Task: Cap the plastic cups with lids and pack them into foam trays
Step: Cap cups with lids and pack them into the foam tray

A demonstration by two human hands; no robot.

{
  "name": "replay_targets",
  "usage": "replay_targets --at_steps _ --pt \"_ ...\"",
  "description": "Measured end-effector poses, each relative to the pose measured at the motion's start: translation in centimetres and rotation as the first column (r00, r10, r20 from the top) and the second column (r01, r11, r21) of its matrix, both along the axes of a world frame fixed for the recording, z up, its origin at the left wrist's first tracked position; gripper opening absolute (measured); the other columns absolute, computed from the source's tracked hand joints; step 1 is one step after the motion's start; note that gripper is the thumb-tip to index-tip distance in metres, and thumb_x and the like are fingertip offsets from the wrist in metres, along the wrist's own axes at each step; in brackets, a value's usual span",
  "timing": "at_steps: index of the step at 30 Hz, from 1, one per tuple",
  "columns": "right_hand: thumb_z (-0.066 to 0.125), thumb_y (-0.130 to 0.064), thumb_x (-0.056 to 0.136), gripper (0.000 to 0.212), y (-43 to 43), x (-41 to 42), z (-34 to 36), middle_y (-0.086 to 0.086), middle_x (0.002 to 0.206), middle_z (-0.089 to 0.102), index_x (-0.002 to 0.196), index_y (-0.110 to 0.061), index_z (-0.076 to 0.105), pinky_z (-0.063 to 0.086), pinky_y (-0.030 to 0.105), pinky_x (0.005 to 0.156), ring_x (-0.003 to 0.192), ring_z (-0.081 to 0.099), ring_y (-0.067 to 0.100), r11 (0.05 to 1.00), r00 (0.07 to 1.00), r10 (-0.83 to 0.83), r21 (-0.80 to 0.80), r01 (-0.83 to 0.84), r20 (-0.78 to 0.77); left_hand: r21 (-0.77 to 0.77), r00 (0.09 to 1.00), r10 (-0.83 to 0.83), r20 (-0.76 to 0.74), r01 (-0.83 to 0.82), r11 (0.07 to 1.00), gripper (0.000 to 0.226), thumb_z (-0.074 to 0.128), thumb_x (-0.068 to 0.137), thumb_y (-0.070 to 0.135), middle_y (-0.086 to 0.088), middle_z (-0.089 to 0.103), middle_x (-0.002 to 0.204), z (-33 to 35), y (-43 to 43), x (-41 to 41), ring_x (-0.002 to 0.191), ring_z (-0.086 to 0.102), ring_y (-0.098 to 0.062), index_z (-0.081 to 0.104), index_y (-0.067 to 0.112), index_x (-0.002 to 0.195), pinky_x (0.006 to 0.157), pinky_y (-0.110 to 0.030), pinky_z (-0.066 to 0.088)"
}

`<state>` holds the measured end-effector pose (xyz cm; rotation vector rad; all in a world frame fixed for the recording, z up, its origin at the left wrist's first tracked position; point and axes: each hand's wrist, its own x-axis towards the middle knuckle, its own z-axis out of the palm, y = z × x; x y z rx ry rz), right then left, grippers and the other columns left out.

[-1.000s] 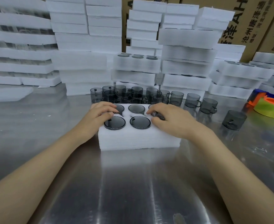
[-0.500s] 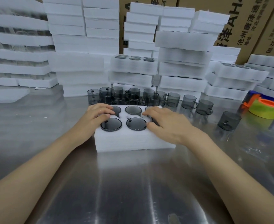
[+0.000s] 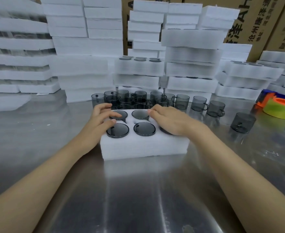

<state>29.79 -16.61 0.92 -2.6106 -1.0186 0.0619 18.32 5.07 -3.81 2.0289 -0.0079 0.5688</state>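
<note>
Foam tray [image 3: 143,147]: four capped cups [image 3: 144,129] seated (right pockets hidden).
Left hand [image 3: 101,120] and right hand [image 3: 172,121] press flat, gripping nothing; loose cups [image 3: 182,101] await capping.

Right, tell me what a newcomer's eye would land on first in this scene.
Dead centre sits a white foam tray holding round smoky grey lidded cups, with the left hand and right hand resting on top. Just behind it stands a cluster of uncapped transparent grey plastic cups, and tall stacks of white foam trays wall off the back. At far right lies a bright yellow-green tape roll.
</note>
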Motion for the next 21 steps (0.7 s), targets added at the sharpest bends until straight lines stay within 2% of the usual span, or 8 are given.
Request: replay_targets --at_steps 3,6,8,10,12,14,17,21 --pt "0.016 -0.055 0.099 0.036 0.7 0.9 0.2 -0.002 0.102 0.059 0.097 -0.030 0.044 0.039 0.044 0.091 0.107 0.051 0.027 0.999 0.999 -0.023 0.041 0.025 -0.033 -0.019 1.000 0.029 -0.001 -0.029 0.999 0.023 0.051 0.096 0.005 0.005 0.029 0.138 0.0 -0.3 -0.1 0.132 0.029 -0.004 0.063 0.020 0.108 0.110 -0.025 0.024" --pt "0.015 -0.050 0.100 0.035 1.4 1.3 0.1 0.006 0.115 0.062 0.093 -0.029 0.041 0.037 0.041 0.086 0.113 0.051 0.031 0.998 0.996 -0.068 0.002 0.068 0.055 -0.023 0.999 0.039 -0.016 -0.040 0.999 0.024 0.050 0.096 0.007 0.004 0.028 0.139 0.1 -0.3 -0.1 0.134 0.027 -0.005 0.063 0.017 0.114 0.110 -0.024 0.023" --pt "0.013 -0.050 0.101 0.037 1.5 1.4 -0.1 0.008 0.119 0.061 0.098 -0.030 0.044 0.034 0.040 0.082 0.114 0.051 0.032 0.997 0.993 -0.078 -0.016 0.080 0.085 -0.026 0.999 0.042 -0.025 -0.043 0.999 0.023 0.051 0.096 0.008 0.004 0.029 0.139 0.1 -0.3 -0.1 0.135 0.028 -0.006 0.062 0.018 0.114 0.109 -0.024 0.023" --pt "0.012 -0.047 0.101 0.045 1.4 1.3 -0.1 0.010 0.123 0.059 0.114 -0.026 0.049 0.032 0.040 0.082 0.116 0.050 0.033 0.996 0.991 -0.077 -0.041 0.082 0.112 -0.038 0.999 0.045 -0.028 -0.046 0.998 0.023 0.051 0.096 0.009 0.005 0.030 0.138 0.1 -0.3 -0.1 0.134 0.028 -0.006 0.063 0.022 0.111 0.109 -0.025 0.024" --pt "0.012 -0.044 0.102 0.048 1.5 1.2 -0.2 0.012 0.133 0.055 0.137 -0.027 0.041 0.032 0.045 0.092 0.122 0.047 0.034 0.990 0.990 -0.056 -0.119 0.072 0.133 -0.047 0.999 0.042 -0.029 -0.043 0.998 0.022 0.051 0.096 0.010 0.006 0.030 0.137 0.0 -0.3 -0.1 0.134 0.029 -0.006 0.063 0.025 0.109 0.107 -0.025 0.025" --pt "0.013 -0.047 0.101 0.052 1.7 1.2 -0.4 0.010 0.142 0.049 0.148 -0.031 0.026 0.028 0.048 0.103 0.130 0.042 0.033 0.979 0.992 -0.039 -0.192 0.061 0.120 -0.052 0.999 0.039 -0.033 -0.041 0.998 0.022 0.052 0.096 0.012 0.008 0.031 0.136 -0.1 -0.2 -0.2 0.134 0.029 -0.003 0.063 0.028 0.107 0.103 -0.020 0.026" --pt "0.014 -0.052 0.099 0.054 2.0 1.6 -0.5 0.009 0.146 0.045 0.150 -0.036 0.020 0.026 0.049 0.106 0.133 0.039 0.034 0.974 0.992 -0.030 -0.221 0.057 0.125 -0.074 0.999 0.040 -0.030 -0.042 0.996 0.023 0.053 0.096 0.013 0.011 0.032 0.133 -0.2 -0.2 -0.1 0.131 0.029 0.001 0.063 0.031 0.104 0.094 -0.009 0.027" --pt "0.021 -0.042 0.099 0.046 2.4 1.7 -0.5 0.013 0.133 0.056 0.140 -0.034 0.041 0.033 0.047 0.100 0.119 0.050 0.036 0.991 0.971 -0.017 -0.124 0.048 0.236 -0.078 0.998 0.044 -0.036 -0.047 0.996 0.020 0.057 0.094 0.015 0.011 0.033 0.131 -0.3 -0.1 0.2 0.129 0.031 0.002 0.064 0.033 0.102 0.095 -0.011 0.027"
